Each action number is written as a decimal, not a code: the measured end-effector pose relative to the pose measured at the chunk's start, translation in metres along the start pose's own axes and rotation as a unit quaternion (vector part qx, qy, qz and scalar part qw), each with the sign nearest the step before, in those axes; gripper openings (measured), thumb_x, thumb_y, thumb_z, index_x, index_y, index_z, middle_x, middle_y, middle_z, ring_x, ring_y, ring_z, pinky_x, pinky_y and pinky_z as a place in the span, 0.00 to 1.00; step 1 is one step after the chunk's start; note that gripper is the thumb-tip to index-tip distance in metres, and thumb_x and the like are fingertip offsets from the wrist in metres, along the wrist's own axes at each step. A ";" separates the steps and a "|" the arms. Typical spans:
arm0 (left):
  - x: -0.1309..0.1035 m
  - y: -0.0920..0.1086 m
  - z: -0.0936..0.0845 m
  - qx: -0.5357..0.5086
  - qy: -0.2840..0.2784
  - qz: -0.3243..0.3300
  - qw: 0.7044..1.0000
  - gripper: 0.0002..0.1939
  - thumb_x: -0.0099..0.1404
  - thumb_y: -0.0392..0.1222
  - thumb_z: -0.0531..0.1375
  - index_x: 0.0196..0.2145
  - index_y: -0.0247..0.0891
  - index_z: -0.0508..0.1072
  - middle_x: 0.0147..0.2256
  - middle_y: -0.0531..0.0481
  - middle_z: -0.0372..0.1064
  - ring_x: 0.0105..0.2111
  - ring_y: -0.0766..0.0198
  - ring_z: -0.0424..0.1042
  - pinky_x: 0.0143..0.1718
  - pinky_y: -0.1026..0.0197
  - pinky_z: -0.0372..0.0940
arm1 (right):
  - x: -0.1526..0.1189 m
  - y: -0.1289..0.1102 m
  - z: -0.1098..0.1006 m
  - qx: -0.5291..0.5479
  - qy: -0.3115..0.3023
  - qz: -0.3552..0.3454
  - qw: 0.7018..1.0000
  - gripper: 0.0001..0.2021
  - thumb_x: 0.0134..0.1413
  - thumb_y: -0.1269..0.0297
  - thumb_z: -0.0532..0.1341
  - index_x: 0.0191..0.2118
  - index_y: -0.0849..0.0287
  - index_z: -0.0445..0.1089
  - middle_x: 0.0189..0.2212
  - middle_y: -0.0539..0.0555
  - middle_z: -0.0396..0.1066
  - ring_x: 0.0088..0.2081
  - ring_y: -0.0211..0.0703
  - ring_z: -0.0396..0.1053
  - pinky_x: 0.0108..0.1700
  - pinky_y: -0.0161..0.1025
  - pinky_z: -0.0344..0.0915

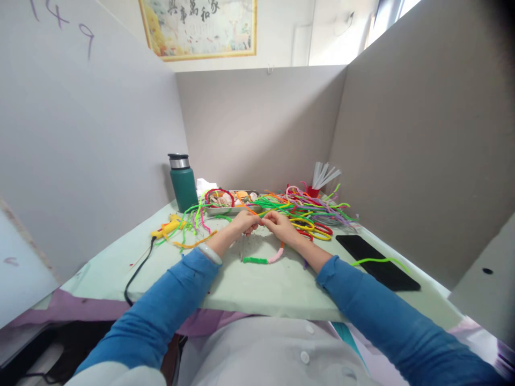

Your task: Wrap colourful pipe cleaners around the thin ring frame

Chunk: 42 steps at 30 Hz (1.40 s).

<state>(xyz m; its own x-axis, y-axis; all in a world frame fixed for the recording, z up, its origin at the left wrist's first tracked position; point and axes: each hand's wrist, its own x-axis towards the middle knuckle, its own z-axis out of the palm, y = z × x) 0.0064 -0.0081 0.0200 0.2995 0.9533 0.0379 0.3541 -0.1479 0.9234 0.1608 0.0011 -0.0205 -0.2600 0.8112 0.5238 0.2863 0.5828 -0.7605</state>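
Near the middle of the table, my left hand and my right hand meet at the fingertips, both pinched on an orange pipe cleaner that rises toward the tray. Below them a curved piece hangs or lies in an arc, with a green wrapped section and a pink wrapped section. Its orange end runs up toward my right wrist. The exact grip between the fingers is too small to make out.
Behind my hands are a metal tray of shells and a heap of coloured pipe cleaners. A green bottle and yellow glue gun stand left. White sticks in a red cup and a black mat are right.
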 end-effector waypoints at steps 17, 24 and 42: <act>0.001 -0.002 0.000 0.072 0.031 0.018 0.997 0.18 0.56 0.52 0.55 0.25 0.31 0.69 0.16 0.55 0.60 0.11 0.76 0.51 0.12 0.69 0.50 | -0.001 -0.005 -0.003 -0.032 -0.014 -0.025 0.999 0.11 0.50 0.60 0.54 0.32 0.61 0.69 0.21 0.48 0.63 0.23 0.34 0.55 0.25 0.32 0.50; 0.008 -0.009 -0.001 0.099 0.030 0.032 0.994 0.16 0.58 0.49 0.52 0.26 0.31 0.70 0.16 0.55 0.60 0.10 0.75 0.53 0.12 0.69 0.51 | 0.000 -0.005 -0.004 -0.018 -0.022 -0.015 0.999 0.11 0.50 0.60 0.54 0.32 0.62 0.69 0.22 0.48 0.62 0.23 0.34 0.55 0.25 0.32 0.50; 0.017 -0.016 -0.001 0.113 0.075 0.056 0.989 0.11 0.55 0.41 0.53 0.33 0.32 0.69 0.26 0.49 0.69 0.11 0.75 0.57 0.13 0.69 0.54 | 0.001 -0.007 -0.002 -0.009 -0.006 0.009 1.000 0.10 0.48 0.59 0.55 0.29 0.62 0.66 0.21 0.47 0.60 0.22 0.33 0.53 0.25 0.32 0.50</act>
<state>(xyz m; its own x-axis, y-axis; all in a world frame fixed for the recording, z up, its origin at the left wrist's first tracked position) 0.0054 0.0109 0.0058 0.2183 0.9538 0.2065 0.5201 -0.2927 0.8024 0.1602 -0.0020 -0.0145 -0.2650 0.8216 0.5048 0.3074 0.5681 -0.7634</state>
